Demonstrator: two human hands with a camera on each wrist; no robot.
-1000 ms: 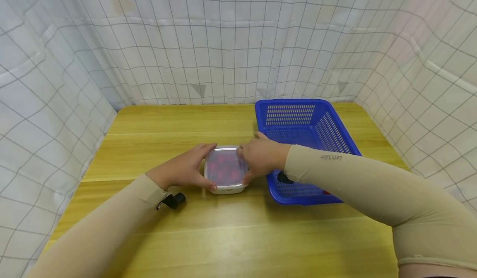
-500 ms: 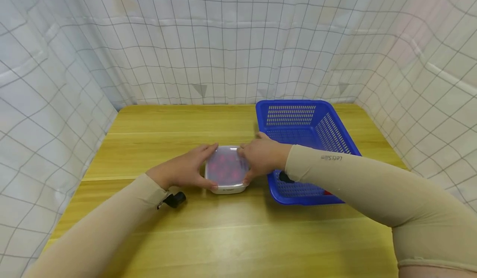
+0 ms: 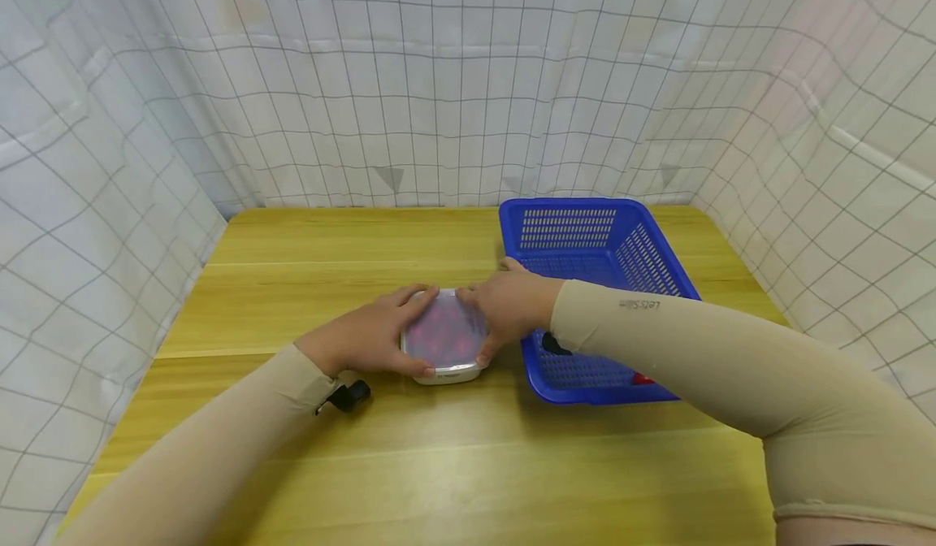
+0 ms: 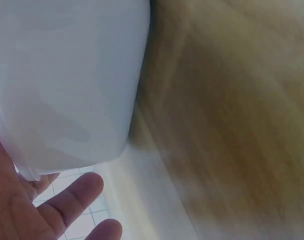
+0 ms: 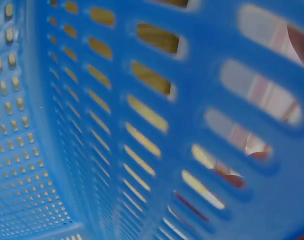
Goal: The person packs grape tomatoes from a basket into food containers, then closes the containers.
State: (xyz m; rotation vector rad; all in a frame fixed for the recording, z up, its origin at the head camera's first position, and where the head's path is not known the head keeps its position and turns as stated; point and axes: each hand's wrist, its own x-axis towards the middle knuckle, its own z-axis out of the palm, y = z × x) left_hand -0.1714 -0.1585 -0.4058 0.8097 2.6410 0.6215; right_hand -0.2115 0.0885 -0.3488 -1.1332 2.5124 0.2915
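A low white food container [image 3: 448, 377] with a translucent lid [image 3: 442, 335] stands on the table, red round shapes showing dimly through the lid. My left hand [image 3: 376, 335] holds its left side, thumb at the near corner and fingers reaching onto the lid's far left corner. At the opposite side my right hand [image 3: 512, 306] grips the container, thumb at the near right corner and fingertips on the lid's edge. In the left wrist view the container's smooth white wall [image 4: 67, 85] fills the upper left, with fingers [image 4: 74, 200] spread below it. Slots of blue plastic partly hide the right hand in its wrist view.
A blue slotted basket [image 3: 610, 201] stands right of the container, under my right forearm. Something red [image 3: 642, 379] lies in its near part. Gridded white curtains [image 3: 439, 107] rise behind the wooden table [image 3: 453, 465] and at both sides.
My left hand has shifted slightly to the right, its fingers now farther over the lid's far left corner. The right hand and the container stay nearly in place.
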